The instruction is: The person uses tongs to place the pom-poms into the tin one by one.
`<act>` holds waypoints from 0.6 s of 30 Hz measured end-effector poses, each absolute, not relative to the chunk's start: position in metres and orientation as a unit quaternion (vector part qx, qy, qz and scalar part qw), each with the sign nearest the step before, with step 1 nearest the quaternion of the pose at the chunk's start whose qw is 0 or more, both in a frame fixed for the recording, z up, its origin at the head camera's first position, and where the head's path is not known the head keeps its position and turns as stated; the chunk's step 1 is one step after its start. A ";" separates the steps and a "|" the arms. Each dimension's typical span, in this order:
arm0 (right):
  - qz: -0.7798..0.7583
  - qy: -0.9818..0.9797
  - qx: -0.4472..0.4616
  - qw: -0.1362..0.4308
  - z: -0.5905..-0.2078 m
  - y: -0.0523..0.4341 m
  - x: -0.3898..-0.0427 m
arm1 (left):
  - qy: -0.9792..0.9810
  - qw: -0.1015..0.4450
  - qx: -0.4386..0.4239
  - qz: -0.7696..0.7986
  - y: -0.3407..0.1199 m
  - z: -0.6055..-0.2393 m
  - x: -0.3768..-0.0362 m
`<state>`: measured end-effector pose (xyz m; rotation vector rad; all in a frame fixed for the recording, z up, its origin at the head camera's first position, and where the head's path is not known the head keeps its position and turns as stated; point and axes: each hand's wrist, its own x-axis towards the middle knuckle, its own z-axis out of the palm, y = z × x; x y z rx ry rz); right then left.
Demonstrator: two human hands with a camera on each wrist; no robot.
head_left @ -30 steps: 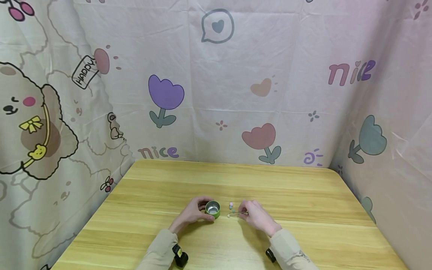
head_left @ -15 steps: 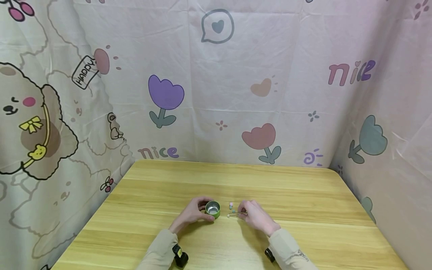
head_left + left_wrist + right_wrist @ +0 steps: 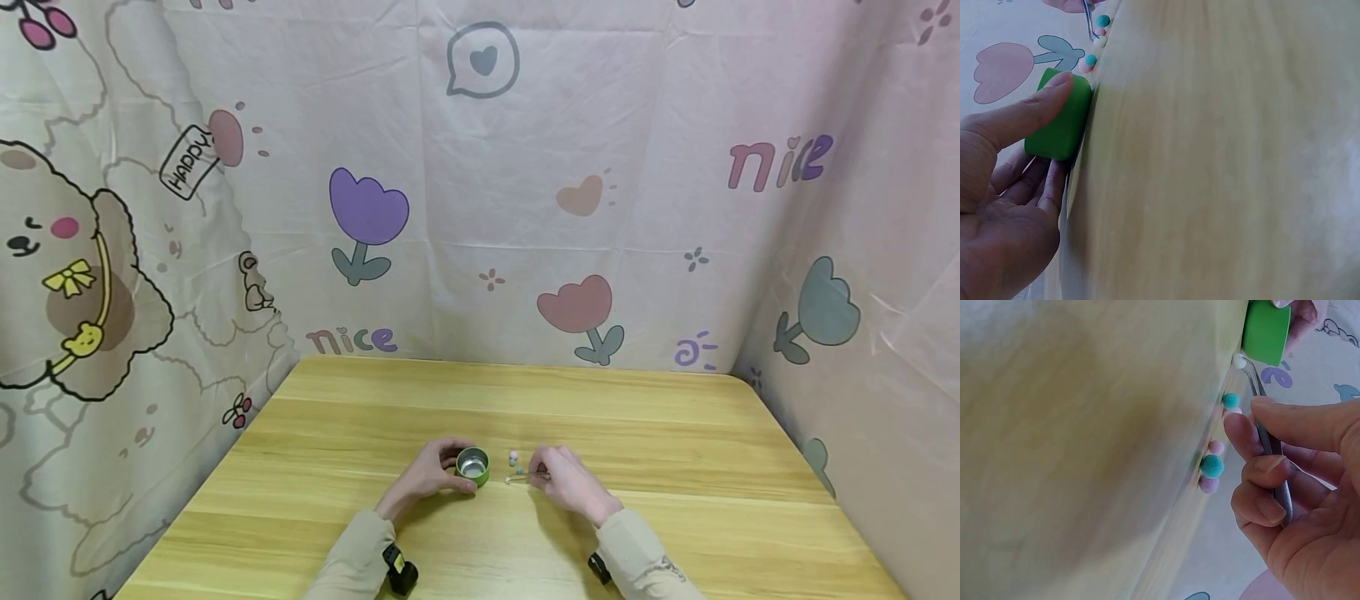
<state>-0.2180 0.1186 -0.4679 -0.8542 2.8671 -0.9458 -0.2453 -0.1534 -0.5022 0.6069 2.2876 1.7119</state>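
My left hand grips a small round green tin on the table, thumb on the near side and fingers behind. The tin's silvery inside faces up in the head view. To its right, my right hand pinches bent-tip tweezers between thumb and fingers. Their tips are right at a white pom-pom lying close to the tin. Other small pom-poms lie between the hands: a teal one, a bigger teal one, a pink one and a purple one.
The wooden table reaches back to a patterned cloth, with more cloth hanging at both sides. Black wrist cameras sit at the left cuff and the right cuff.
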 end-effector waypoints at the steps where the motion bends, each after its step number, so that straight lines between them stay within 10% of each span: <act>1: -0.302 0.914 -0.272 0.001 -0.468 0.119 -0.218 | 0.778 0.110 0.206 0.583 -0.153 -0.502 -0.246; 18: -0.304 0.914 -0.269 -0.024 -0.469 0.120 -0.217 | 0.779 0.110 0.209 0.580 -0.154 -0.503 -0.246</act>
